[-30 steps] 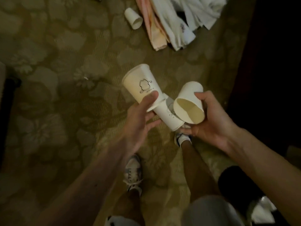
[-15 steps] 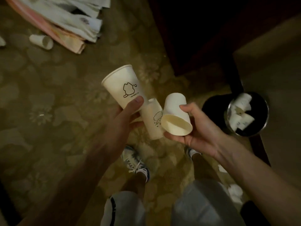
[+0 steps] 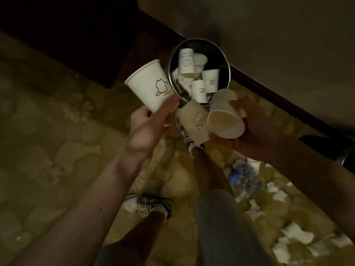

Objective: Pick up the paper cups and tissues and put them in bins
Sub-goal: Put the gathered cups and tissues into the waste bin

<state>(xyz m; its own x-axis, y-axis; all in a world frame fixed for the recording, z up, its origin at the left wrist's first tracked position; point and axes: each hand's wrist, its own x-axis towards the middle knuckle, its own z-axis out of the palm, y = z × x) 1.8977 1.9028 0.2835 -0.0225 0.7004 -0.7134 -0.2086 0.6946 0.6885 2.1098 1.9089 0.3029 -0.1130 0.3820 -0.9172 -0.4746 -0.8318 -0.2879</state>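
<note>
Your left hand [image 3: 148,127] gripped the cat-print cup [image 3: 149,85], your right hand [image 3: 255,129] curled round a plain cup [image 3: 222,112] — both near the bin [image 3: 227,68], which held other cups [image 3: 187,63]. Tissues [image 3: 295,235] lay scattered on the carpet [image 3: 57,131] to your right.

The bin [image 3: 219,54], earlier off to the right, now lies just beyond the held paper cups [image 3: 148,87].

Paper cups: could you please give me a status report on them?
Left hand grips white cat-print paper cup; right hand grips plain white paper cup. Third printed cup between them. Round metal-rimmed bin just ahead, part-filled. Crumpled white tissues on carpet.
</note>
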